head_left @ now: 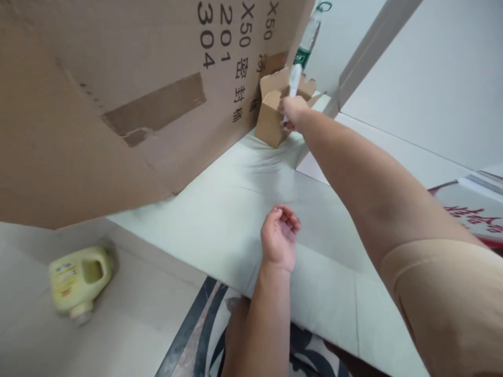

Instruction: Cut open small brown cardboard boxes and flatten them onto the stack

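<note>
A large carton [98, 104] fills the upper left; a small box [271, 118] sits just right of it, a bottle [309, 34] above; a jug [80, 277] lies lower left.

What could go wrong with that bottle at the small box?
1. The right hand has its grip only on the low end of the leaning bottle, with the arm stretched out, so the bottle may slip or swing.
2. The small box stands with its flaps up on a soft pad; a nudge could tip it, or a flap could catch the bottle.
3. The left hand lies loose on the pad and steadies nothing.
</note>
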The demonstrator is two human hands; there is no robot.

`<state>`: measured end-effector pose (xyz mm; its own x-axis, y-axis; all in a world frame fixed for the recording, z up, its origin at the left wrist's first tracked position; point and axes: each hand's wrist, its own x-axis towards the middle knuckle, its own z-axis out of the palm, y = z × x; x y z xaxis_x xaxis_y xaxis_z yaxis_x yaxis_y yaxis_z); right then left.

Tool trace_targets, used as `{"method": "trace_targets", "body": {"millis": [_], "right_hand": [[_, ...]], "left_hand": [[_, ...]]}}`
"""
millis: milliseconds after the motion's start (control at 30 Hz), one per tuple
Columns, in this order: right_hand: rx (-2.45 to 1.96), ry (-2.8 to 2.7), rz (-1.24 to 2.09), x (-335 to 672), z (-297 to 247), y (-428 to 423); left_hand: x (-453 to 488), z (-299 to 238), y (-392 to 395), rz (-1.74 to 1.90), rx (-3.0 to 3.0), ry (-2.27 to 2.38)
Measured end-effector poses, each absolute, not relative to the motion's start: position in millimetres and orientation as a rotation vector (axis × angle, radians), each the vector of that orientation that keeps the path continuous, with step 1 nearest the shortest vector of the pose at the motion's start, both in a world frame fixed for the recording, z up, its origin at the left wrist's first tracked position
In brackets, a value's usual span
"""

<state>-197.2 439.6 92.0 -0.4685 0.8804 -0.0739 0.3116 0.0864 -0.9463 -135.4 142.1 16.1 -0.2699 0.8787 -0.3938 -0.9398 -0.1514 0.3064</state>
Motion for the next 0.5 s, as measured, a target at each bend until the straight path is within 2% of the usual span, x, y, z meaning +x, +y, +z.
{"method": "trace_targets", "body": {"millis": [67,133,367,500], "right_hand": [[-1.406,-1.747,1.342,-192.8,93.6,436.1],[-1.435,-1.660,1.308,-184.1,92.9,418.9],[-1.062,-1.785,1.199,-90.1,82.4,299.2],[-0.895,-1.954,0.896,26.0,78.6,209.7]], "left_hand": [[-134.3,16.3,144.1,1.742,-0.112,0.596],[-131.8,17.0,143.9,1.783,-0.081,0.657],[-137.6,12.8,127.8,2.323,-0.128,1.253],[-153.3,3.8,123.6,2.423,-0.100,1.467]]}}
